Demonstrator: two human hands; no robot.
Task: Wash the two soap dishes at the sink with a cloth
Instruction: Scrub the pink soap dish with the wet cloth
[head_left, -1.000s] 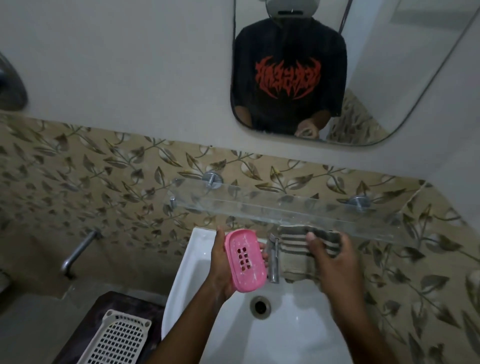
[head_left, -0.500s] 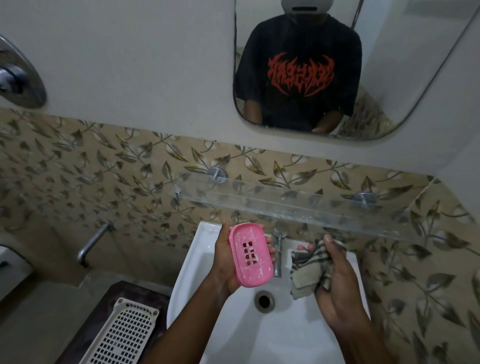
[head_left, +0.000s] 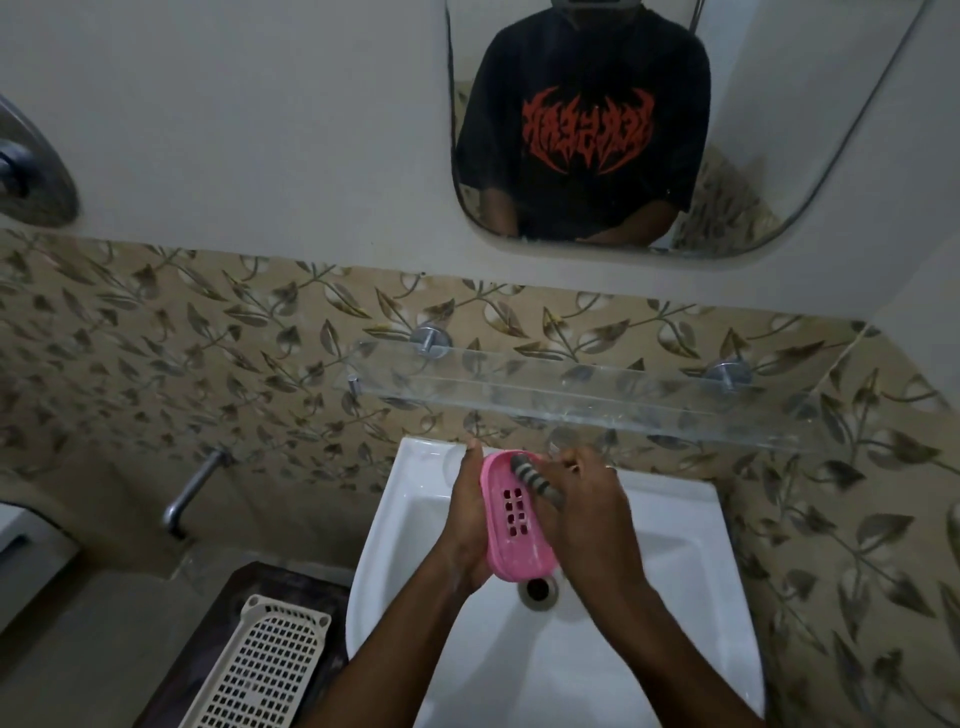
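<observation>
Head view: left hand (head_left: 467, 525) grips the pink soap dish (head_left: 514, 519) above the white sink (head_left: 675, 571); right hand (head_left: 592, 525) clenches a striped cloth (head_left: 535, 480) pressed on the dish's upper end. White slotted tray (head_left: 254, 670) lies left, on the dark bench (head_left: 228, 587).

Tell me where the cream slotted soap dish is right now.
In the head view, the cream soap dish lies at lower left on the dark counter beside the white sink, untouched, left of the person's left forearm.

soap dish (head_left: 511, 519) over sink (head_left: 675, 561) | cloth (head_left: 535, 480) on dish | basket (head_left: 260, 670) left of sink
</observation>
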